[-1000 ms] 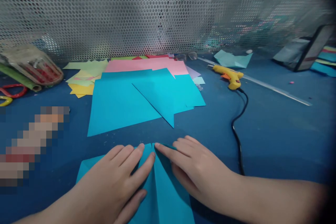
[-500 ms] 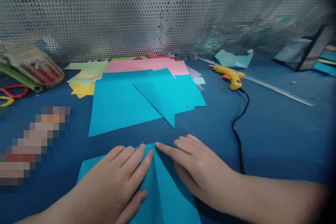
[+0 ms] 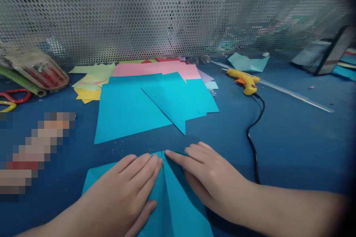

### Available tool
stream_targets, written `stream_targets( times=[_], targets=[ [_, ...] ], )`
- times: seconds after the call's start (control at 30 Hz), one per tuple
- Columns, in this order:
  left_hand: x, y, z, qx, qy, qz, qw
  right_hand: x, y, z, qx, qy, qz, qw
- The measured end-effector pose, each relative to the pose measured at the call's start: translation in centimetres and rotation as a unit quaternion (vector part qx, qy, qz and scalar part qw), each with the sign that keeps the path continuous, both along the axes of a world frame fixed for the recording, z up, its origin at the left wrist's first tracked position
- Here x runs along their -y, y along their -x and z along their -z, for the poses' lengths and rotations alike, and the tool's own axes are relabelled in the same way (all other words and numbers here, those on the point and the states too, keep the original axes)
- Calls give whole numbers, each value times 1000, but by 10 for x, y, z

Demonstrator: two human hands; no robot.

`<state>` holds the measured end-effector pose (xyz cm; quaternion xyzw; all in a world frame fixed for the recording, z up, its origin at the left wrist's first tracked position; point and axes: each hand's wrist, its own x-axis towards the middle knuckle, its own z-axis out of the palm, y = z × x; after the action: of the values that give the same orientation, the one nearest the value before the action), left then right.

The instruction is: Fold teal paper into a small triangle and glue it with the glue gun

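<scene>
A folded sheet of blue paper (image 3: 182, 203) lies in front of me, with a crease running down its middle. My left hand (image 3: 130, 185) rests flat on its left half, fingers stretched close together and the fingertips by the top of the crease. At the same spot, the index fingertip of my right hand (image 3: 204, 172) presses on the top edge. The other right fingers are curled at the raised right part of the paper, and their tips are partly hidden. Just beyond lie larger blue sheets (image 3: 125, 107) with a blue folded triangle (image 3: 172, 100) on top.
A yellow glue gun (image 3: 247, 81) with a black cord lies right of the sheets, by a clear stick (image 3: 297, 96). Pink paper (image 3: 152, 68), scraps, a jar (image 3: 41, 68) and scissors (image 3: 19, 96) sit farther back. A perforated metal panel (image 3: 139, 14) stands behind.
The fingers of my left hand have drawn closer together and shifted slightly on the paper. My right hand stays almost in place.
</scene>
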<state>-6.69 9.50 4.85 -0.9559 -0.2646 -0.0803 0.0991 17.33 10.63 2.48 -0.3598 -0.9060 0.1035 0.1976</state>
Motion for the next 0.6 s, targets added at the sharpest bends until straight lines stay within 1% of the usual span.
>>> stream_targets(
  times=[0.27,0.47,0.6],
  targets=[
    [-2,0,1,-21,-11,9,1000,0,0,-2,-9,5,-5,1000],
    [-4,-7,-2,9,-36,10,999,0,1,-1,-4,4,-6,1000],
    [-2,-7,-2,20,-38,8,999,1,0,-2,-10,-3,-7,1000]
  ],
)
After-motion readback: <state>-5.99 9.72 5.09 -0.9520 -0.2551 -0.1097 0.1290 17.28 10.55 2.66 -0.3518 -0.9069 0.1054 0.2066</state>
